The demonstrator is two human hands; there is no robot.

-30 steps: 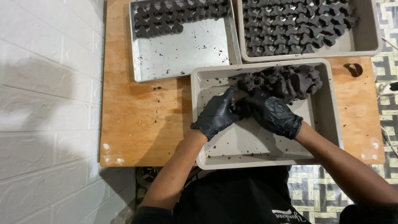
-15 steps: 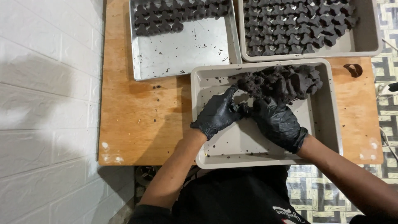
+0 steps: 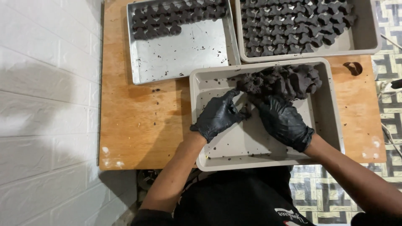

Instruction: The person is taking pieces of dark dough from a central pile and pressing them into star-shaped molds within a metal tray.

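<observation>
A beige tray (image 3: 201,121) sits nearest me with a heap of dark shaped pieces (image 3: 284,79) piled at its far side. Both my hands wear black gloves and rest inside this tray. My left hand (image 3: 217,115) lies near the heap's left edge, fingers bent toward a small dark piece (image 3: 245,112) between the hands. My right hand (image 3: 282,119) reaches into the near edge of the heap, its fingertips hidden among the pieces. Whether either hand holds a piece is hard to tell.
A metal tray (image 3: 184,58) at the back left holds rows of dark pieces along its far side. A beige tray (image 3: 364,37) at the back right is nearly filled with them. All stand on a wooden table (image 3: 138,117) beside a white brick wall (image 3: 46,104).
My right hand has slid a little toward me and to the right along the heap. My left hand has stayed near the heap's left edge.
</observation>
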